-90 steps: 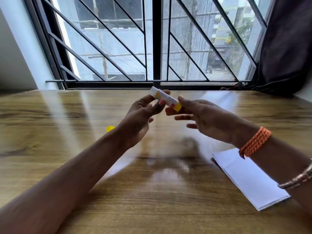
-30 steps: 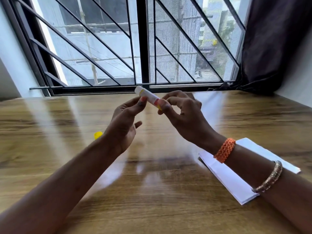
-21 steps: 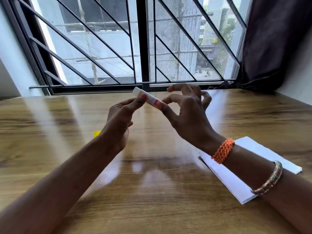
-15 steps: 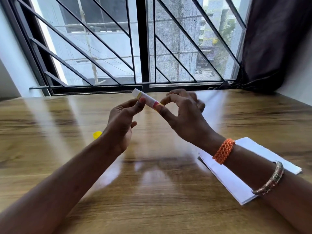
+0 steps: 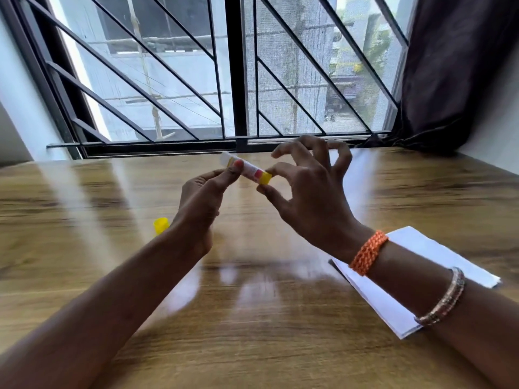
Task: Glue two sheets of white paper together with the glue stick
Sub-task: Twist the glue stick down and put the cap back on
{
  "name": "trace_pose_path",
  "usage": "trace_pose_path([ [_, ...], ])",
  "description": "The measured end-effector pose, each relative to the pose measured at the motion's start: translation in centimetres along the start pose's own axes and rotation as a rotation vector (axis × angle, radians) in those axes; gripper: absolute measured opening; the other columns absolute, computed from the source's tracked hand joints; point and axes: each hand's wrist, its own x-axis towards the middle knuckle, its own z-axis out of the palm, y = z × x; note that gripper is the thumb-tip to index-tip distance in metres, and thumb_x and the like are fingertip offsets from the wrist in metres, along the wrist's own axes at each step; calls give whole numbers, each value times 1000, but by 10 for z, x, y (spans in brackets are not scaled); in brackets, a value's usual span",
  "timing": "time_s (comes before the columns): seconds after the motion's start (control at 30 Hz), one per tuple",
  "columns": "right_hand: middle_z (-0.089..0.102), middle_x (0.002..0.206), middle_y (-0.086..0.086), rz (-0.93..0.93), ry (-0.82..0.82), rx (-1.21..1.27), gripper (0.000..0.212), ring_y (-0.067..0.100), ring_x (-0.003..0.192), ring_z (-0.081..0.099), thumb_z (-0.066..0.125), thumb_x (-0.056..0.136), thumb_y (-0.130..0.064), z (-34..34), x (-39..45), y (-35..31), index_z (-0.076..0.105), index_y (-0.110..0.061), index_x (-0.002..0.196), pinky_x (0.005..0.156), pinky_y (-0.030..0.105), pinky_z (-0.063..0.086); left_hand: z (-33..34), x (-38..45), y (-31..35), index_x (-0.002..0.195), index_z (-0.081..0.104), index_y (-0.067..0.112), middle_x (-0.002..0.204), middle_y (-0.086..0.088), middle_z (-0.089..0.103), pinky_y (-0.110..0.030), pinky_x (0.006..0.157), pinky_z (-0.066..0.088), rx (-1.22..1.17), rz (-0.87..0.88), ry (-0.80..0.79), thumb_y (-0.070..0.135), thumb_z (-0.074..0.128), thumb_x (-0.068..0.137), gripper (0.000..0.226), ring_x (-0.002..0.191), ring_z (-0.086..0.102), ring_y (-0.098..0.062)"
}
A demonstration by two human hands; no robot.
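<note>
1. Both hands are working above the desk [image 5: 252, 332] as I am watching from a distance: the left hand [image 5: 200, 203] is gripping the glue stick [image 5: 247, 170] around the middle of its white barrel, fingers and thumb curled round it.
2. I am seeing the right hand [image 5: 311, 192] pinching the stick's yellow base end between thumb and forefinger, while its other fingers are fanning out and up, curled in the air.
3. I am reading the glue stick as lying tilted in mid-air, its pale open end pointing away toward the window grille [image 5: 233, 80], well above the wood.
4. A yellow cap [image 5: 161, 225] is standing on the desk just beside the left wrist, apart from the stick.
5. White paper [image 5: 415, 279] is lying flat on the desk under the right forearm; I cannot tell how many sheets.
6. An orange band [image 5: 368, 252] and a metal bangle [image 5: 441, 299] are sitting on the right arm.
7. A dark curtain [image 5: 455, 66] is hanging at the far right.
</note>
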Motion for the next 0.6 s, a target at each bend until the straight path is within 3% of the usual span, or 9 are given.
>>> trace_pose_path([
  [0.07, 60, 113, -8, 10, 21, 63, 22, 19, 121, 43, 65, 80, -44, -1, 1, -1, 71, -26, 90, 97, 36, 11, 1, 0, 1, 74, 71, 26, 80, 25, 66, -34, 83, 36, -63, -25, -23, 41, 63, 77, 17, 98, 49, -4],
  [0.17, 63, 107, -12, 168, -52, 346, 21, 12, 114, 45, 62, 83, -44, 1, 6, -3, 72, -26, 85, 86, 27, 13, 2, -3, 5, 98, 65, 26, 108, 16, 61, -33, 82, 36, -111, -45, -102, 42, 56, 80, 25, 114, 43, -14],
  [0.23, 69, 99, -10, 291, -149, 625, 28, 12, 104, 55, 56, 85, -46, 2, 9, 0, 73, -25, 76, 89, 33, 25, 2, -3, 7, 114, 61, 26, 123, 13, 57, -35, 86, 34, -113, -54, -167, 41, 50, 84, 35, 122, 39, -17],
  [0.33, 74, 90, 1, 387, -276, 863, 35, 17, 94, 64, 55, 86, -49, 0, 10, 5, 74, -23, 72, 88, 44, 45, 1, -2, 7, 120, 58, 24, 123, 11, 56, -38, 92, 32, -109, -84, -207, 38, 48, 88, 37, 127, 36, -19],
  [0.43, 73, 96, 1, 372, -405, 880, 33, 16, 101, 62, 56, 87, -48, 0, 9, 9, 74, -22, 77, 93, 41, 45, 1, -1, 6, 114, 61, 25, 124, 9, 56, -37, 92, 32, -85, -111, -224, 38, 47, 88, 33, 128, 35, -20],
  [0.5, 72, 100, -4, 345, -445, 879, 29, 10, 102, 61, 58, 88, -45, 1, 8, 7, 74, -22, 80, 93, 42, 46, 1, -1, 4, 104, 65, 25, 113, 12, 59, -37, 93, 32, -53, -103, -231, 37, 47, 88, 26, 124, 37, -18],
  [0.6, 68, 104, -13, 310, -333, 671, 29, 7, 108, 55, 59, 85, -50, 7, 7, 6, 76, -26, 83, 96, 41, 33, 1, 0, 3, 97, 68, 22, 97, 13, 63, -35, 88, 34, 7, -69, -136, 37, 53, 85, 24, 113, 45, -13],
])
